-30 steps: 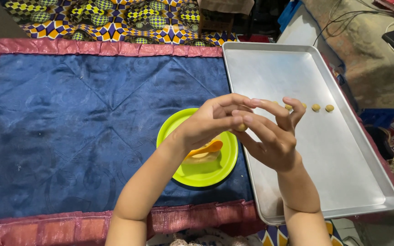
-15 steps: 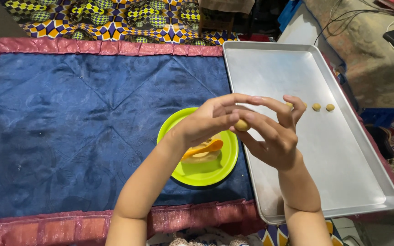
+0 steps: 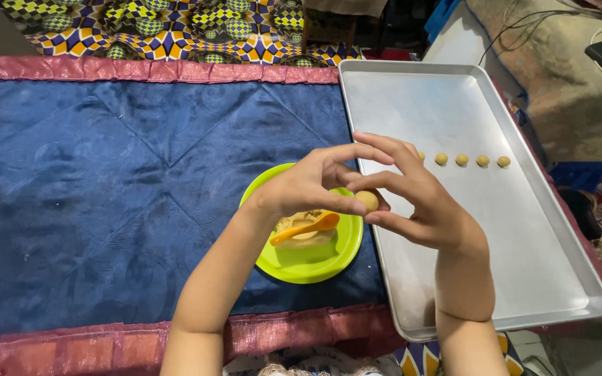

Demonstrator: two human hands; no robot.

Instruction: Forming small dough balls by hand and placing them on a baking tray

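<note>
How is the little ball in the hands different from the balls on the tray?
The dough ball is pinched between the left hand and right hand, above the green plate; the tray balls lie in a row on the metal tray, untouched. All are small, round and tan.

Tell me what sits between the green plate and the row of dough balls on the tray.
In the head view, the right hand and the dough ball it shares with the left hand, over the tray rim.

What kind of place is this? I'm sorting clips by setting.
Probably a home, with food being prepared on the floor: a blue quilted mat is the work surface, with a metal baking tray and a green plate on it, and patterned fabric behind.
</note>
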